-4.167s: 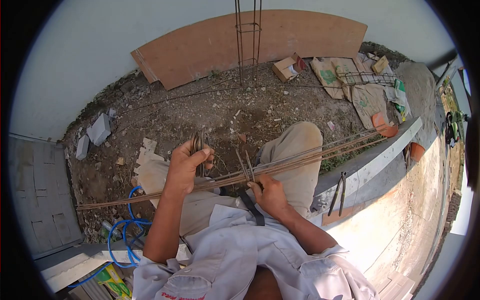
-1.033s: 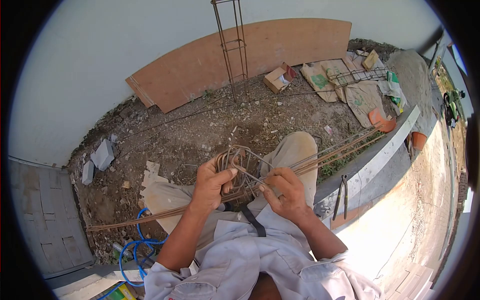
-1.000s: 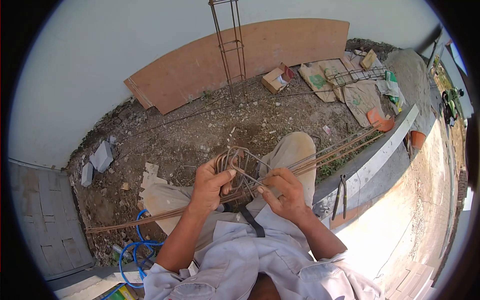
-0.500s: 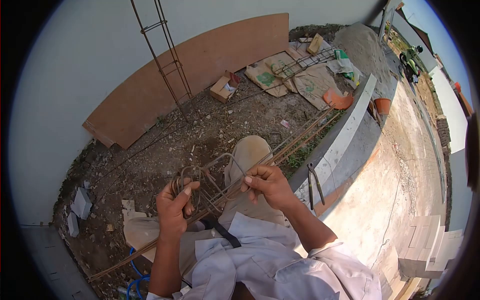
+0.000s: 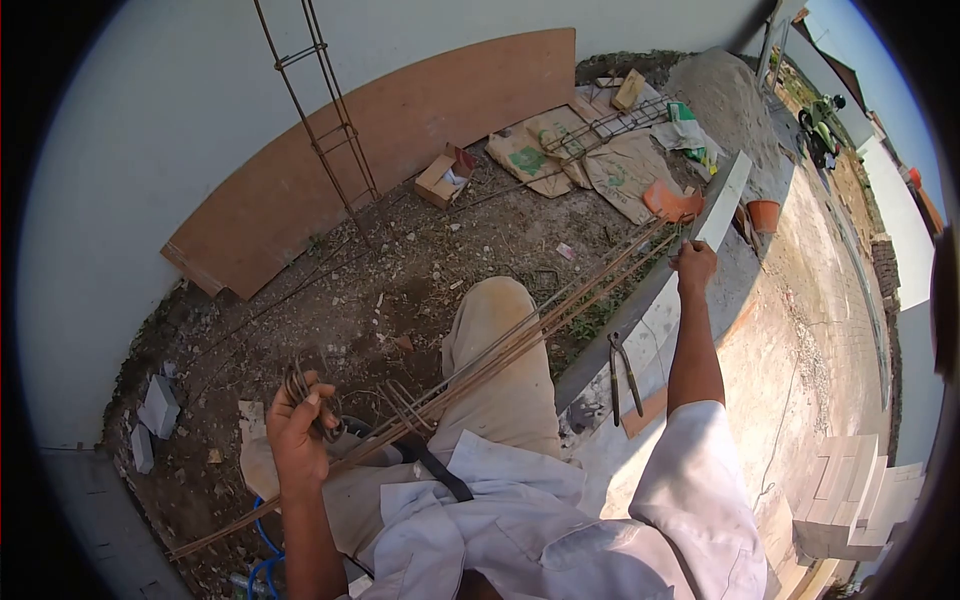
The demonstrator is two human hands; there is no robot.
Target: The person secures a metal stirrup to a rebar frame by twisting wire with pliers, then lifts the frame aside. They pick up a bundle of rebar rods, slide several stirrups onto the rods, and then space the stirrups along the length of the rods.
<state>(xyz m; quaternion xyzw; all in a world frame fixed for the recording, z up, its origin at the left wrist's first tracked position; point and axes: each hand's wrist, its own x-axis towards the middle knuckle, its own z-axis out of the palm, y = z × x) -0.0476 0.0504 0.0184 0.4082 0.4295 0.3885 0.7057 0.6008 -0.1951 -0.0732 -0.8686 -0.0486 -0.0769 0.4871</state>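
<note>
We pinch bent steel rings [image 5: 294,384] in L hand [image 5: 298,432]; R hand [image 5: 694,268] curled by far end of long thin rods [image 5: 490,362], can't tell on what. Rods lie across our knee [image 5: 499,300]: prob. stiff, whippy at ends, best gripped approx. mid-length.

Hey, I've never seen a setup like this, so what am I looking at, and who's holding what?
There's no machine here: a seated person works bare-handed. The picture comes from a camera on their head, looking forward and down. Their left hand holds a bundle of bent metal loops. Their right hand reaches out near the far ends of long thin rods lying across the lap; its grip is unclear. Pincers lie on the pale ledge, and an open cardboard box sits on the dirt.
</note>
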